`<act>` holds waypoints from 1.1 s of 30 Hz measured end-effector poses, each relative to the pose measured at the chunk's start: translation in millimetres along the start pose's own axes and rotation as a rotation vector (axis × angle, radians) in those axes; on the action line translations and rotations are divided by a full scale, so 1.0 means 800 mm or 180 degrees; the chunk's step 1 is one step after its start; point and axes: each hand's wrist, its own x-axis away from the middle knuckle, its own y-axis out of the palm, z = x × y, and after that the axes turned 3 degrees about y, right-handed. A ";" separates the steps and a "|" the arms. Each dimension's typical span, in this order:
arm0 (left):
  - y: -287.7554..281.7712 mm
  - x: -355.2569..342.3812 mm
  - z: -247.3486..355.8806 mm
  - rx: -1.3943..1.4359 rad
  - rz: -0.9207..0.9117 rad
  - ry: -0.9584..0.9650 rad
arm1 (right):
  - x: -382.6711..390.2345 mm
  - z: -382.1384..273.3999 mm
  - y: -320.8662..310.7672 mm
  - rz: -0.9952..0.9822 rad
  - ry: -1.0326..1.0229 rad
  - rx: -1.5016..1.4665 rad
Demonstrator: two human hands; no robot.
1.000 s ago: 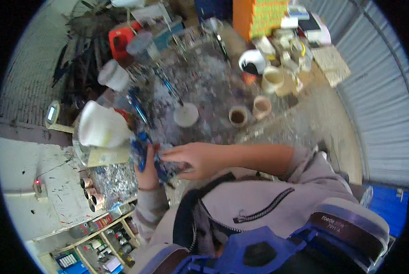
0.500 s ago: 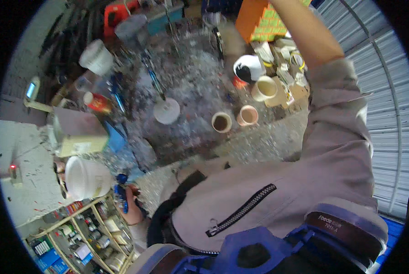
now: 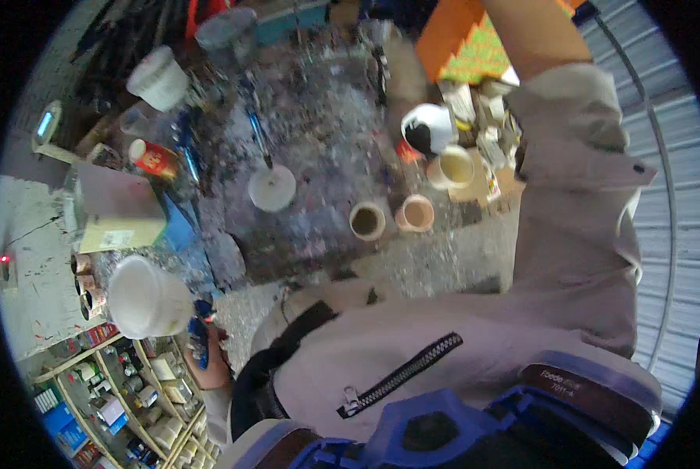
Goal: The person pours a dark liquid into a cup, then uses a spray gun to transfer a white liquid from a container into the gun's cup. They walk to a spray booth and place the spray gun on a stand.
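My left hand point(image 3: 208, 361), low at the left, is closed around a blue and dark tool point(image 3: 199, 341) that looks like a spray gun, partly hidden by my fingers. Right beside it is a white plastic bucket point(image 3: 145, 298); I cannot tell whether the two touch. My right forearm point(image 3: 542, 39) reaches up past the top edge at the right, so the hand itself is out of view. Nearest that forearm stands an orange box with a green-yellow pattern point(image 3: 475, 43).
On the paint-stained table point(image 3: 319, 156) are a cup of dark liquid point(image 3: 367, 222), a pinkish cup point(image 3: 415, 213), a cream cup point(image 3: 451, 168), a round white disc point(image 3: 272, 188) and a red can point(image 3: 154, 159). Shelves point(image 3: 123, 391) with jars stand lower left; corrugated metal point(image 3: 663, 258) lines the right.
The whole view has shifted slightly, with most table items sitting a little further left. My left hand still grips the blue tool, and my right forearm stays raised.
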 end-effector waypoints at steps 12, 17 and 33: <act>0.013 0.001 -0.007 0.0414 0.0061 0.0460 | -0.055 -0.006 0.013 0.0284 0.0683 0.0370; 0.006 0.016 -0.009 0.0369 0.0296 0.0393 | -0.069 -0.024 -0.003 -0.0507 0.1020 0.0650; 0.000 0.013 -0.029 0.0562 0.0372 0.0277 | -0.065 0.001 -0.014 -0.0457 -0.0152 0.0362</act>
